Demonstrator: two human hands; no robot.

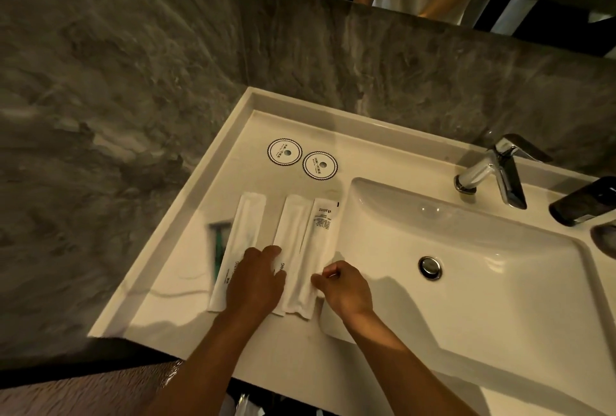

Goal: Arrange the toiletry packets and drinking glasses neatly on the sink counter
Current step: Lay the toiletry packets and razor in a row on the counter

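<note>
Three long white toiletry packets lie side by side on the white sink counter (186, 285), left of the basin. My left hand (255, 279) rests flat over the near ends of the left packet (241, 232) and the middle packet (293, 222). My right hand (343, 287) pinches the near right edge of the right packet (321, 232), which has small print at its far end. Two round paper coasters (284, 152) (319, 165) lie flat behind the packets. No drinking glass is in view.
A green-handled razor (218, 245) lies left of the packets. The basin (466, 265) with its drain fills the right, with a chrome faucet (493, 169) behind it. A dark object (583, 202) lies at the far right edge. Marble walls close the left and back.
</note>
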